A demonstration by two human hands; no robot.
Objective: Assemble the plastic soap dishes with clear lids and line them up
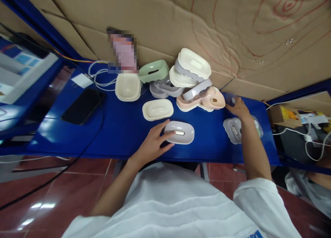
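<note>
A pale grey oval soap dish (190, 134) with a slot in its middle lies on the blue table. My left hand (155, 139) rests against its left end, fingers spread, one fingertip reaching over the slot. Far to the right, my right hand (239, 108) closes its fingers on a clear plastic piece (229, 99), whose exact kind is hard to make out. Under my right forearm sits a grey wavy-edged tray (230, 131), partly hidden. A cream oval tray (157, 109) lies just beyond the grey dish.
Behind stands a pile with peach dishes (216, 98), cream trays (195, 63) and a green dish (153, 71). A cream tub (128, 88), a black phone (82, 106), a white charger (82, 80) and cables lie leftward. Cardboard (160, 20) walls the back.
</note>
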